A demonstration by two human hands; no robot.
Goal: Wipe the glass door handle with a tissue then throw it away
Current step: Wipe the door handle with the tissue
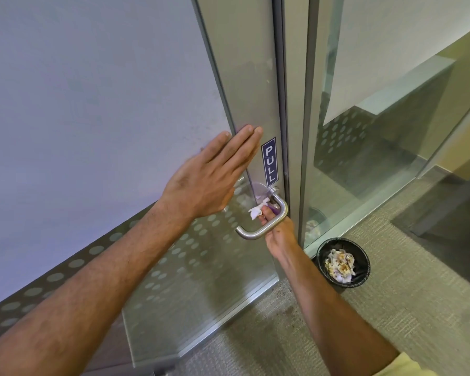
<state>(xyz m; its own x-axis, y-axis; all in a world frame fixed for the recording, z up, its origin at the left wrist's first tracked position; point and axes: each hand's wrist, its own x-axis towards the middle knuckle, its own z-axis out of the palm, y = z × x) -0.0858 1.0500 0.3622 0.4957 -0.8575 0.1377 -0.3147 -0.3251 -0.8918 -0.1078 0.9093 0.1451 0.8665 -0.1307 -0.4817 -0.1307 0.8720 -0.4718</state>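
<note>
A brushed metal lever handle (pixel 278 217) sticks out from the frosted glass door (pixel 236 77), just under a blue PULL sticker (pixel 270 162). My right hand (pixel 278 236) reaches up from below and behind the handle, pinching a crumpled white tissue (pixel 257 211) against the inner side of the bar. My left hand (pixel 209 175) lies flat with fingers together on the door's metal frame, above and left of the handle. On the carpet to the right, a small black bin (pixel 361 278) holds crumpled, stained tissues.
A fixed glass panel (pixel 364 158) with a dotted frosted band stands right of the door, its metal post (pixel 299 131) between them. Grey-green carpet (pixel 391 321) covers the floor around the bin. A pale wall fills the left.
</note>
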